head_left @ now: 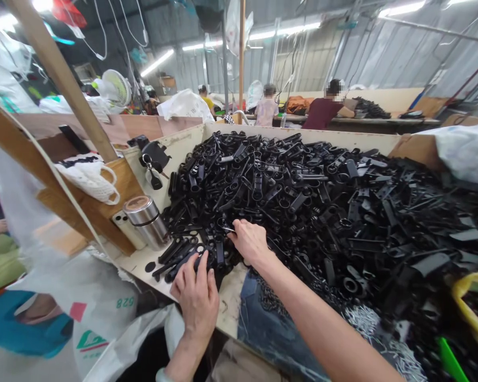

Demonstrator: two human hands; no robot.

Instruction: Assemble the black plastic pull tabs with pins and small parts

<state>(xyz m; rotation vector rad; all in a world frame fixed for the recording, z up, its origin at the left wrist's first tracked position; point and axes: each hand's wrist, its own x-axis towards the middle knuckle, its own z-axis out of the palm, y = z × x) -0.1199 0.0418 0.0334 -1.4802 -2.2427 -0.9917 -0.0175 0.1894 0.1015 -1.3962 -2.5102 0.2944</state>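
The left hand (197, 300) and the right hand (249, 243) are apart, both reaching into the near edge of a heap of black moulded plastic parts (302, 196), which spreads ahead of them and off to the right of the right hand. The left hand lies palm-down with its fingers (201, 270) spread over a few loose parts near the front of the heap. The right hand is curved downward, its fingertips (233, 236) among the parts, and a small shiny tip shows just beyond them. It is impossible to tell whether either hand is gripping a part. The heap sits on a pale worktop (229, 313) with a raised cream wall (302, 131) beyond it. Left of the left hand stand a steel vacuum flask (147, 222) and a phone (123, 225), with a white crocheted bag (90, 180) farther on and a black key pouch (154, 156) above them. Below the right forearm lies a denim piece (261, 323), and a yellow plastic bag (474, 302) sits well to the right of the right hand. Far ahead, a co-worker in a maroon top (322, 111) sits at another worktop.
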